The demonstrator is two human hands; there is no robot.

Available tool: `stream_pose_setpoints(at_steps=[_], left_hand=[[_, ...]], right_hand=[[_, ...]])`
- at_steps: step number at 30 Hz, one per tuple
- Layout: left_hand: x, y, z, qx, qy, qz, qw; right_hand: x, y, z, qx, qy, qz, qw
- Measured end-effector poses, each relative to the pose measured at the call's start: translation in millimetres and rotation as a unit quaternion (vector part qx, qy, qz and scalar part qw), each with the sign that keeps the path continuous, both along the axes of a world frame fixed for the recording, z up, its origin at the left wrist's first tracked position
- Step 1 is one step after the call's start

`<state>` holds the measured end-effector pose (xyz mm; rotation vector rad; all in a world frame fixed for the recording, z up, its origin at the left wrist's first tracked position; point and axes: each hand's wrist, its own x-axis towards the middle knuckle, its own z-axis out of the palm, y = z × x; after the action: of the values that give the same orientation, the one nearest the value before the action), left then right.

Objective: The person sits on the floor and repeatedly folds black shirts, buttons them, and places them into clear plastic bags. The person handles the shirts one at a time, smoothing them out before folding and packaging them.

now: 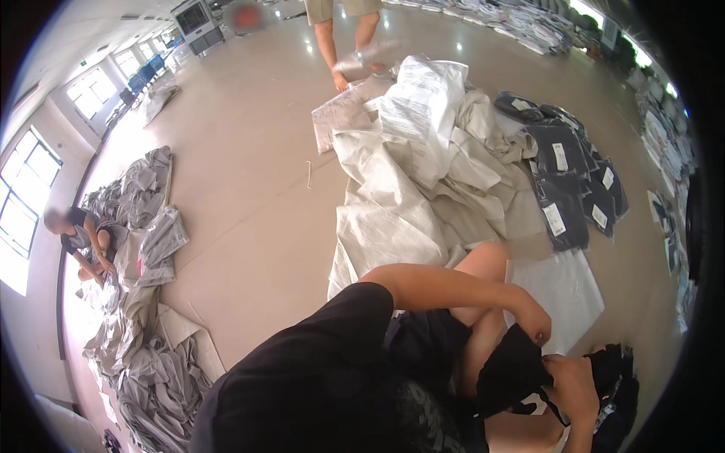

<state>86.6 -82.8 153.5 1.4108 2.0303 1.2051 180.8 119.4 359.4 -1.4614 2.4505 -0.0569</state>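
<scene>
A black cloth garment [512, 371] hangs between my two hands over my lap, with thin straps or strips along its lower right edge. My left hand [532, 320] is closed on its upper edge. Fingers bent, my right hand [574, 386] grips the right side of the same garment just below. I cannot tell what kind of garment it is. Beside my right hand lies a heap of black clothing [621, 400], partly covered by the hand and wrist. A translucent white plastic bag [563, 298] lies flat on the floor just beyond my hands.
Beige woven sacking [393, 204] is heaped ahead, topped by a white plastic sack [423, 106]. Dark bagged garments [563, 192] with white tags lie to its right. Someone stands behind the heap [343, 38]. Another person [87, 241] sits at left among grey bagged garments [151, 389].
</scene>
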Motion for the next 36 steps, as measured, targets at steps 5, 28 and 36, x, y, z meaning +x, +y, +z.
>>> stream_pose_setpoints(at_steps=[5, 28, 36], left_hand=[[2.9, -72.2, -62.4, -0.065, -0.054, 0.297, 0.951], [-98.5, -84.3, -59.1, 0.07, -0.296, 0.19, 0.933], [-72.4, -59.2, -16.3, 0.068, -0.302, 0.169, 0.936]], right_hand=[[-15.9, 14.8, -12.7, -0.054, -0.045, -0.059, 0.996], [-37.7, 53.1, -23.5, -0.33, -0.096, -0.234, 0.91], [-50.2, 32.8, -80.7, -0.411, -0.209, -0.183, 0.868]])
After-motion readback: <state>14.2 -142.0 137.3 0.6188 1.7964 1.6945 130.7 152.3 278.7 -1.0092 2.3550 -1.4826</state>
